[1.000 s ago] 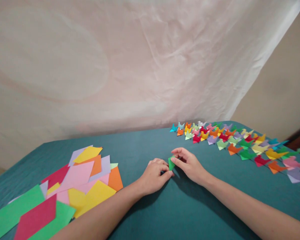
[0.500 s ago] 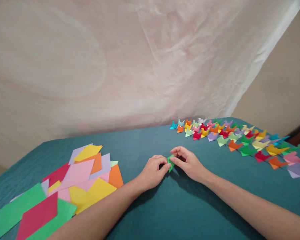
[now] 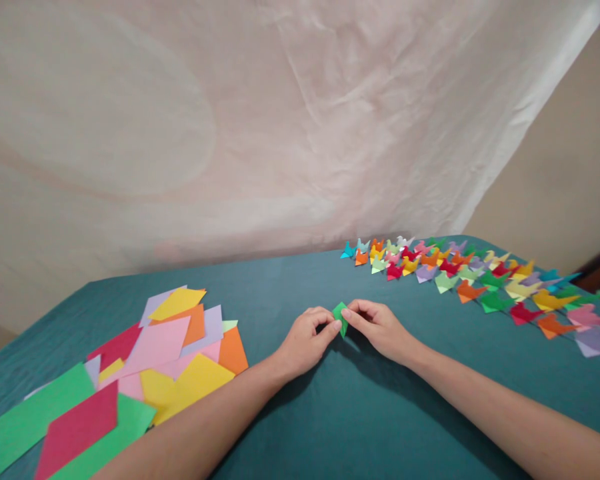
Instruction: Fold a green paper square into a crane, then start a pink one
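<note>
A small folded piece of green origami paper (image 3: 341, 316) is held up between both hands over the middle of the table. My left hand (image 3: 307, 341) pinches its left side, thumb in front and fingers curled behind. From the other side, my right hand (image 3: 380, 328) grips the paper's right edge between thumb and bent forefinger. The paper has a pointed top and a pointed lower end. Its far side and some of my fingertips are hidden.
Overlapping sheets of coloured paper (image 3: 160, 340) lie on the left, partly under my left forearm. Rows of small folded paper birds (image 3: 493, 280) stand on the right. Teal cloth (image 3: 280, 277) covers the table, and a pale hanging sheet (image 3: 280, 133) rises behind it.
The fingers of my right hand have closed in on the green paper, where the forefinger was raised before. The paper has tilted and shifted slightly upward. My left hand keeps its pinch.
</note>
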Demonstrator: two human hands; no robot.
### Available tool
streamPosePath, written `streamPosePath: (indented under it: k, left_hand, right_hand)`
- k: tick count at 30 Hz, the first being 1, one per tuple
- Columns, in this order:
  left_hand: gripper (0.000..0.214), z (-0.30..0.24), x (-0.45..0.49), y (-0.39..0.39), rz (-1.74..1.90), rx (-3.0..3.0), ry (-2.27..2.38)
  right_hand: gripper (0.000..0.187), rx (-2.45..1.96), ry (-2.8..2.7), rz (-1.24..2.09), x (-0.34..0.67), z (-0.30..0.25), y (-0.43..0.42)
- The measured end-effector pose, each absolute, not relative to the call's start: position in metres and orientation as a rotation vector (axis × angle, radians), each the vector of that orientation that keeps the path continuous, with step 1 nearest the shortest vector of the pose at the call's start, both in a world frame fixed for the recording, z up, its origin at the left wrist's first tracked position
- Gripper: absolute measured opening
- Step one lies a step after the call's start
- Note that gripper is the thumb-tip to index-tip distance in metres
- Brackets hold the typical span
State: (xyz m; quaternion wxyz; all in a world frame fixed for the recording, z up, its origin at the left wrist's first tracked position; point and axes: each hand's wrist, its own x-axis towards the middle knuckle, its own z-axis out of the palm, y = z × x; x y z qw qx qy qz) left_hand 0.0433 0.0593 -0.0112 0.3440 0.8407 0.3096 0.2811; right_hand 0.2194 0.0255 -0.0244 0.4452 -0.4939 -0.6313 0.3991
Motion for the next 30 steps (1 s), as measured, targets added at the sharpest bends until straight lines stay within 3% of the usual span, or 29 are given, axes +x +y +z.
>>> streamPosePath:
  k: [11, 30]
  left_hand:
    - [0.015, -0.0105, 0.0455, 0.0558, 0.696, 2.229, 0.829]
    - [0.012, -0.0112, 0.0437, 0.0545, 0.685, 2.265, 0.836]
  right_hand:
    - [0.026, -1.229, -1.544, 0.956, 0.2176, -0.0242, 0.0234]
    - [0.023, -1.245, -1.623, 0.991, 0.2167, -0.0204, 0.0222]
